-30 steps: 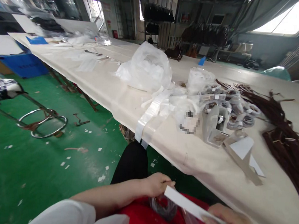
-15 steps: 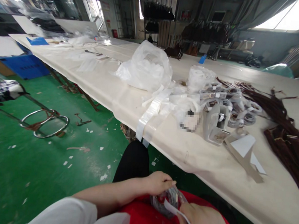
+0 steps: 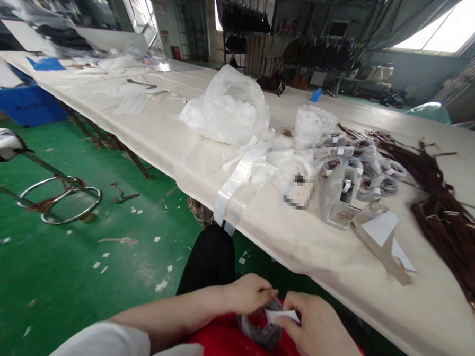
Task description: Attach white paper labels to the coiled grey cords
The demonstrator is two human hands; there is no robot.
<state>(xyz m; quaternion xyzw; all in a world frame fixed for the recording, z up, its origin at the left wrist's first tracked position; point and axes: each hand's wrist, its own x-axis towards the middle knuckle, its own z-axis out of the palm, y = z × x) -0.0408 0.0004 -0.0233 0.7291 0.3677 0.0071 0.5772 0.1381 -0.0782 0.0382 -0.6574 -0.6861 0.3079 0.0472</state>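
Low in the view, over my lap and a red cloth (image 3: 228,347), both hands meet. My left hand (image 3: 249,293) pinches the top of a small clear plastic bag (image 3: 259,328) holding a dark coiled strap. My right hand (image 3: 317,328) pinches a white paper strip (image 3: 281,315) and presses it against that bag. What the fingers do beneath the strip is hidden.
A long cream-covered table (image 3: 206,160) runs along my right. On it lie a large white plastic bag (image 3: 229,108), clear tape strips (image 3: 237,183), a pile of bagged coils (image 3: 353,163), white cards (image 3: 382,231) and dark brown straps (image 3: 451,210). Green floor with a metal ring stand (image 3: 59,203) lies left.
The long white strip held out to the right a second ago has been drawn in; my right hand moved left and now holds it against the bag at my left hand.
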